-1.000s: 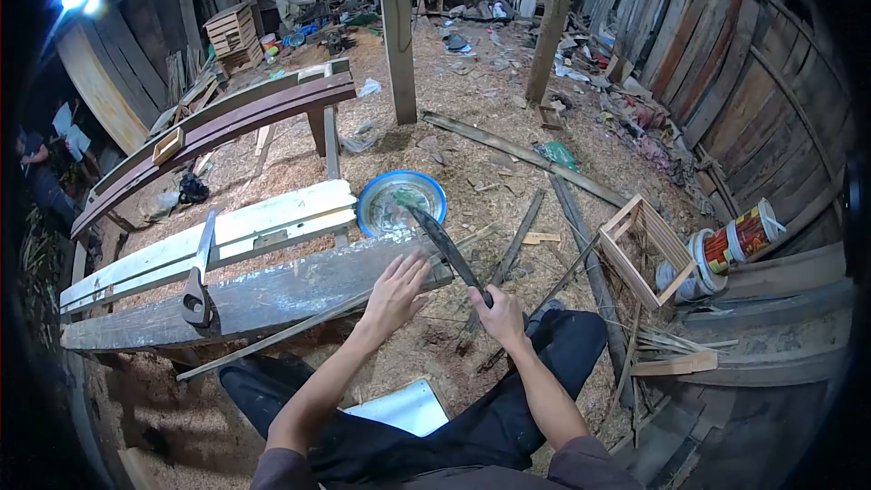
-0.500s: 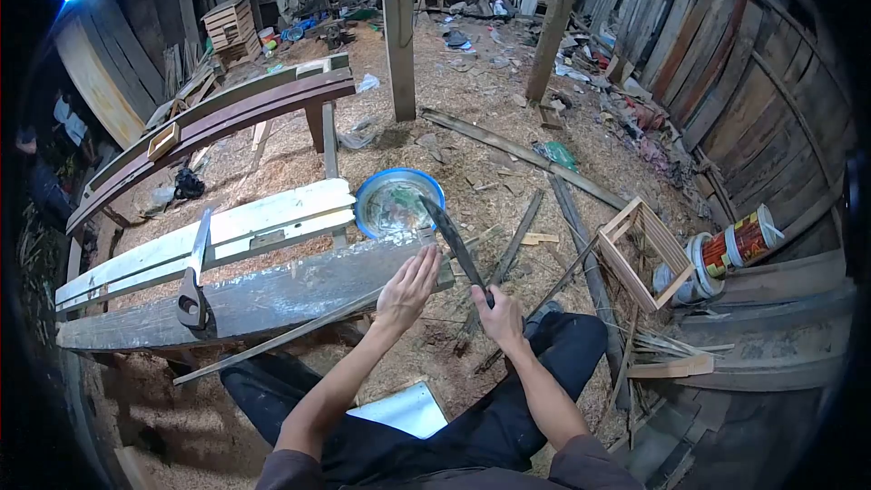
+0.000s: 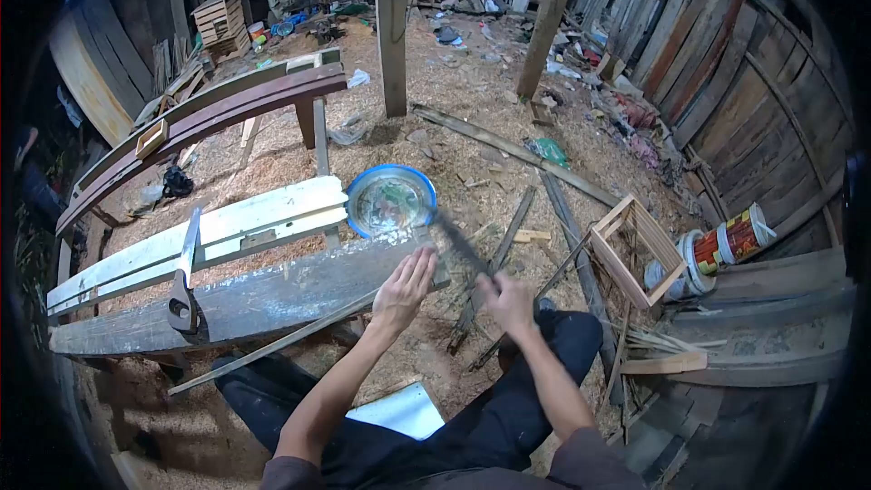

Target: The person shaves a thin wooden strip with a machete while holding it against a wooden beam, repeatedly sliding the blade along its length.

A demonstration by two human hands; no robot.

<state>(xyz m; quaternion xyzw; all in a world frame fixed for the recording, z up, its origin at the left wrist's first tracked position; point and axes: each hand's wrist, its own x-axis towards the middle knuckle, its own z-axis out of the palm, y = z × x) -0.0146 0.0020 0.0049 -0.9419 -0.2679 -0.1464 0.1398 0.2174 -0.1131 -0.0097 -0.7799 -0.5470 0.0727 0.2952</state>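
Taking the middle of my feed as the clock's centre, I see the person's right hand [image 3: 510, 301] between four and five o'clock, fingers curled closed around the handle of a long dark knife [image 3: 461, 243]. The blade is blurred and slants from that fist toward eleven o'clock, its tip near the lower right edge of a blue-rimmed basin [image 3: 349, 209]. The left hand [image 3: 405, 293] lies near seven o'clock, flat, with its fingers straight and close together, over the near end of a dark board [image 3: 272, 295]. A thin wooden strip [image 3: 272, 343] runs from eight o'clock up to that hand and passes behind it; I cannot tell whether the palm or thumb presses on it.

The board stretches off toward eight o'clock, and a handsaw [image 3: 186, 259] rests across it close to nine, handle nearest me. White planks [image 3: 272, 218] lie just beyond it. At three o'clock I have an open slatted crate [image 3: 619, 269], tilted, with a red-labelled bucket [image 3: 733, 240] on its far side. Down at six, a white sheet [image 3: 399, 411] shows between the person's dark-trousered legs [image 3: 553, 354].
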